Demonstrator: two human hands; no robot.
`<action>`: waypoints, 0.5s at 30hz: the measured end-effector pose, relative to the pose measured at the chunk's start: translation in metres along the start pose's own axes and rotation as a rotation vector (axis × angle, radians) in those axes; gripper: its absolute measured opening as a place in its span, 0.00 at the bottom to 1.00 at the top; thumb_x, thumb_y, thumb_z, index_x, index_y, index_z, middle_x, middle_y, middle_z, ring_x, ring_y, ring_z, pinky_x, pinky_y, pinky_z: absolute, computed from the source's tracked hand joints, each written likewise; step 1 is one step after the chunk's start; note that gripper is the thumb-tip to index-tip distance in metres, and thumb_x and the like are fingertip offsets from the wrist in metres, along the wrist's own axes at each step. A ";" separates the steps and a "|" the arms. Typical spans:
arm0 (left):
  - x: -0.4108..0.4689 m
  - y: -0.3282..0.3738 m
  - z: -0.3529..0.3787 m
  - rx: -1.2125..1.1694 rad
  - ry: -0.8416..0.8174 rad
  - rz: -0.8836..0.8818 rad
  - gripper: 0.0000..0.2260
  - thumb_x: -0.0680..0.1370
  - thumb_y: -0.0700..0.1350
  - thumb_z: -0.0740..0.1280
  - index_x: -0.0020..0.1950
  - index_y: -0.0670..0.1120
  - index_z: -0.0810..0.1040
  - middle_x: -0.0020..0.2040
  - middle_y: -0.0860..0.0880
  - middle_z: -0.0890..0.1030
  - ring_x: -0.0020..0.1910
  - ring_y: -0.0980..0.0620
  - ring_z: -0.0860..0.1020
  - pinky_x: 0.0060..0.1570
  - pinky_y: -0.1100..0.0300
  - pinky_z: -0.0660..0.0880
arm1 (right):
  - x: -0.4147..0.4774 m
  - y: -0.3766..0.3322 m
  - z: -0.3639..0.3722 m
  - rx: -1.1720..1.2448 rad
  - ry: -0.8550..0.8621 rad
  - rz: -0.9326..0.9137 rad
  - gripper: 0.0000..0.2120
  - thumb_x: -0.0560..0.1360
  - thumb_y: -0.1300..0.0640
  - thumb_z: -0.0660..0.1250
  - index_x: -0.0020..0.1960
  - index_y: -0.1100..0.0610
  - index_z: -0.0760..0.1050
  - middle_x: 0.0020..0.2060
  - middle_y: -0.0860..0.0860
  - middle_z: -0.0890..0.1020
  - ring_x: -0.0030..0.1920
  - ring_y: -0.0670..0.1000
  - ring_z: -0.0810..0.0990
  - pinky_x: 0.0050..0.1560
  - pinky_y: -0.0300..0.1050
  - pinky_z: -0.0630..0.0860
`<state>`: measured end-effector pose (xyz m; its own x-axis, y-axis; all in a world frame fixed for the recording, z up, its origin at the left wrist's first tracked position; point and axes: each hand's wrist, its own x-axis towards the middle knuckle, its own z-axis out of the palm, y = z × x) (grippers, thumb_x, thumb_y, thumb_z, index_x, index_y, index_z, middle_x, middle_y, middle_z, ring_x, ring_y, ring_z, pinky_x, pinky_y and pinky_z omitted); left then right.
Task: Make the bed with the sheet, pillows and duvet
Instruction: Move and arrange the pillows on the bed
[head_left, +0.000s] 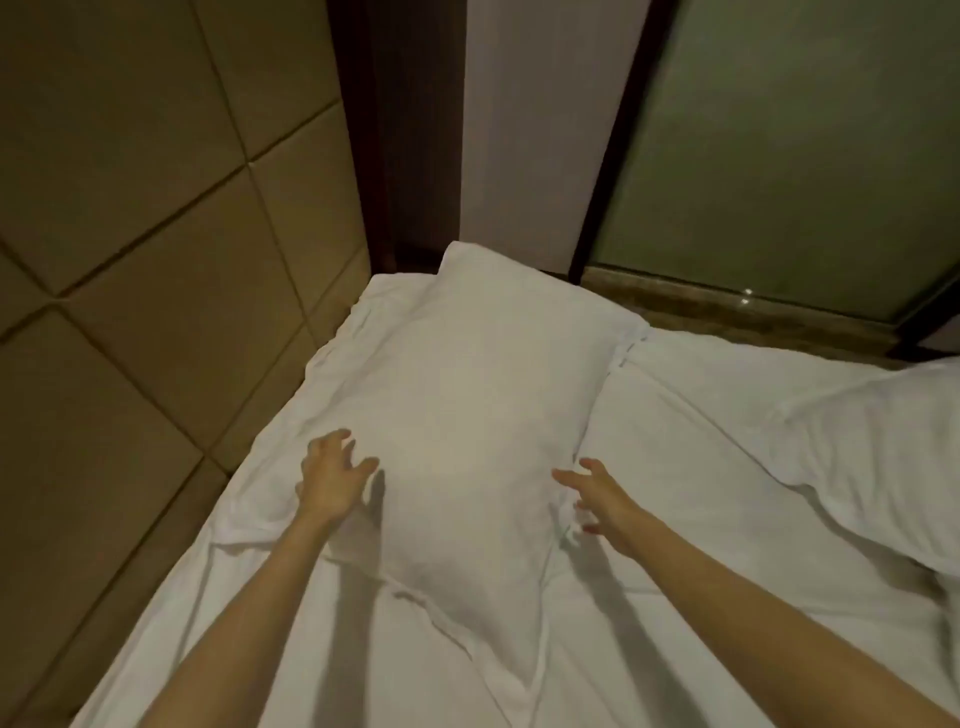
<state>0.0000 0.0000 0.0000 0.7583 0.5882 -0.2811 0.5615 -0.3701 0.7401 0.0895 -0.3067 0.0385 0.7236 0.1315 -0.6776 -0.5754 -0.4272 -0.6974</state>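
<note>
A white pillow (467, 415) lies flat on the white sheet (701, 493) in the bed's far left corner, against the padded headboard. My left hand (330, 475) hovers at the pillow's left edge with fingers spread and slightly bent, holding nothing. My right hand (600, 496) reaches toward the pillow's right edge, fingers spread and open. A second white pillow (878, 457) lies at the right edge of the view. No duvet is in sight.
A tan padded headboard (156, 260) fills the left side. Behind the bed stand a dark wooden frame (395, 130), a pale wall strip (545, 130) and a frosted glass panel (805, 145) above a brown ledge (727, 312).
</note>
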 end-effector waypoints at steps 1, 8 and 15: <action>0.010 -0.002 0.003 0.088 0.008 0.003 0.27 0.75 0.52 0.68 0.71 0.47 0.65 0.71 0.44 0.62 0.69 0.40 0.64 0.68 0.44 0.62 | 0.010 -0.001 0.005 0.022 0.005 0.000 0.35 0.76 0.48 0.66 0.76 0.51 0.52 0.72 0.52 0.65 0.69 0.57 0.66 0.65 0.57 0.65; 0.072 -0.021 0.020 0.271 0.058 -0.096 0.37 0.73 0.69 0.61 0.76 0.55 0.55 0.77 0.48 0.55 0.75 0.45 0.54 0.68 0.40 0.51 | 0.093 0.011 0.042 0.052 -0.016 0.079 0.45 0.75 0.41 0.65 0.77 0.45 0.36 0.75 0.50 0.62 0.69 0.58 0.68 0.65 0.62 0.67; 0.116 -0.055 0.020 0.317 0.048 -0.276 0.42 0.71 0.74 0.56 0.78 0.52 0.53 0.77 0.46 0.59 0.75 0.41 0.57 0.69 0.33 0.43 | 0.142 0.035 0.073 0.099 0.054 -0.068 0.46 0.73 0.46 0.69 0.77 0.50 0.40 0.74 0.56 0.61 0.70 0.59 0.66 0.70 0.57 0.65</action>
<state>0.0634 0.0739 -0.0860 0.5527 0.7266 -0.4082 0.8214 -0.3920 0.4143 0.1438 -0.2377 -0.0989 0.7803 0.1073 -0.6161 -0.5571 -0.3286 -0.7627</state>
